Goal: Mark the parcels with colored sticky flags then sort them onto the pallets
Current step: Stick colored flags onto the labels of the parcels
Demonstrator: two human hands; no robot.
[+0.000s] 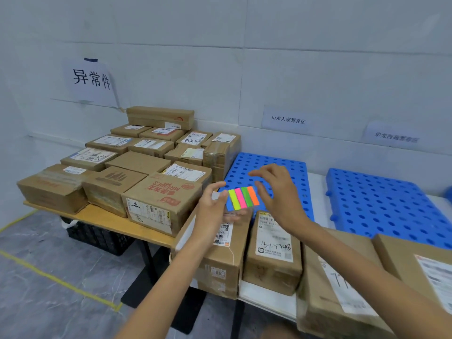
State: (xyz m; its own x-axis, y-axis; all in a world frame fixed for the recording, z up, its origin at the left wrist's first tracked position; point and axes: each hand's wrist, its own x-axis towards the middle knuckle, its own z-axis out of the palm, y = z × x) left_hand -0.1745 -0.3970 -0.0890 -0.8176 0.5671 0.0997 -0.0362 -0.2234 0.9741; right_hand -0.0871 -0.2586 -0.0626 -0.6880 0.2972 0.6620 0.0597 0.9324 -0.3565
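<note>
fingers (215, 188) of our left hand (211, 211) pinch the card of sticky flags (243, 198), yellow, pink, green and orange strips side by side, above the brown parcels (274, 250) on the white table (266, 299). our right hand (278, 194) hovers just beside the orange strip, fingers loosely spread and gripping nothing; we cannot tell whether its thumb touches. two blue pallets (381, 201) lie behind, more parcels on the wooden table (102, 220) at left.

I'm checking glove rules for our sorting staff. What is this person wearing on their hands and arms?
Nothing worn shows. The left hand and right hand are bare: no gloves, rings or watch visible. The left forearm and right forearm are uncovered to the frame's edge, no sleeve in view.
</note>
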